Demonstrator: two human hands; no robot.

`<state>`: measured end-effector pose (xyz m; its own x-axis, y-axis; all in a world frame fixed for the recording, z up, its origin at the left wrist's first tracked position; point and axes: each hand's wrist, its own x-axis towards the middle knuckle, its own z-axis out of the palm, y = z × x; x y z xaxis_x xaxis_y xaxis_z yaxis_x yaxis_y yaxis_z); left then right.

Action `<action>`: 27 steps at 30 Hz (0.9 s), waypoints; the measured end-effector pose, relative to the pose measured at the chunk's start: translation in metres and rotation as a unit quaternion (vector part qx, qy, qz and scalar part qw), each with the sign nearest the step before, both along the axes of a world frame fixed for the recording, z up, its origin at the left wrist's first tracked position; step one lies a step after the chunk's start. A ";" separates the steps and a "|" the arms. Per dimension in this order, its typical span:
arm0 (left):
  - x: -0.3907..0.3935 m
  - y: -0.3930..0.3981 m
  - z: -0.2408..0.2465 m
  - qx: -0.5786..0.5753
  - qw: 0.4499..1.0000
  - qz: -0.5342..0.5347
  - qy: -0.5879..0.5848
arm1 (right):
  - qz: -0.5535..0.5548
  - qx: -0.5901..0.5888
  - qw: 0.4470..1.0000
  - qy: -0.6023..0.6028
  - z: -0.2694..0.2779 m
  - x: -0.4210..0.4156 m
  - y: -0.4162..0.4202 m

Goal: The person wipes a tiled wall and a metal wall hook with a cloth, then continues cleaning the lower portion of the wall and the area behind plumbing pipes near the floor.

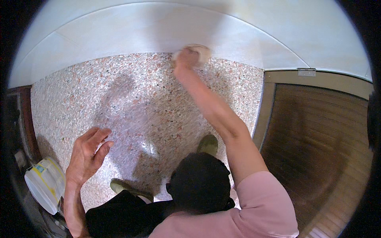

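Note:
My right hand (187,58) is stretched far forward and grips a pale cloth (204,55), blurred by motion. The cloth lies where the speckled terrazzo floor (128,98) meets the smooth white wall (119,32); its exact contact is too blurred to tell. My left hand (89,151) hangs over the floor at the left, fingers loosely curled and apart, with nothing in it.
A white plastic bucket (46,184) with a wire handle stands at the lower left. On the right is a brown slatted door (309,142) in a frame, with a metal hinge (306,72). Green shoes (208,145) show below me.

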<state>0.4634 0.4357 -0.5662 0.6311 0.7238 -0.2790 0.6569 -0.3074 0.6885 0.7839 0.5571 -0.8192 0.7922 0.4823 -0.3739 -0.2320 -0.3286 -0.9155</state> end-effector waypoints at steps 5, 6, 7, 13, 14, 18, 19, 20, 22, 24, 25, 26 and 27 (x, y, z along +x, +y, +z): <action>-0.018 -0.018 0.010 -0.004 1.000 0.013 0.006 | 0.060 0.115 0.905 0.405 0.097 -0.134 0.014; -0.020 -0.019 0.012 -0.004 1.000 0.016 0.020 | 0.045 0.087 0.905 0.414 0.097 -0.135 0.017; -0.022 -0.020 0.015 -0.004 0.999 0.019 0.034 | 0.030 0.058 0.904 0.423 0.094 -0.132 0.023; -0.027 -0.018 0.020 0.039 0.999 0.016 0.007 | 0.359 -0.064 0.885 -0.289 0.038 0.052 -0.061; -0.026 -0.016 0.023 0.042 0.999 0.013 0.004 | 0.181 0.010 0.981 -0.066 0.051 0.093 -0.071; -0.016 -0.007 0.014 0.066 0.997 -0.018 -0.039 | -0.056 0.175 0.979 0.092 0.076 0.275 -0.093; -0.018 -0.011 0.014 0.063 0.998 -0.012 -0.028 | -0.106 0.145 0.981 0.076 0.098 0.221 -0.075; -0.021 -0.014 0.014 0.060 0.998 -0.008 -0.023 | -0.153 0.114 0.980 0.051 0.134 0.162 -0.058; -0.015 -0.012 0.015 0.054 0.997 -0.023 -0.042 | -0.002 0.077 0.994 -0.077 0.093 0.151 -0.057; -0.012 -0.014 0.013 0.036 0.998 -0.024 -0.049 | -0.035 0.017 0.993 -0.112 0.093 0.048 -0.034; -0.012 -0.016 0.010 0.038 0.998 -0.019 -0.048 | 0.021 0.062 0.997 -0.045 0.085 0.011 -0.027; -0.012 -0.017 0.010 0.041 0.998 -0.017 -0.046 | 0.092 0.088 0.989 -0.080 0.073 -0.022 -0.022; -0.014 -0.019 0.009 0.042 0.998 -0.013 -0.043 | 0.175 0.038 0.973 -0.145 0.060 -0.054 -0.013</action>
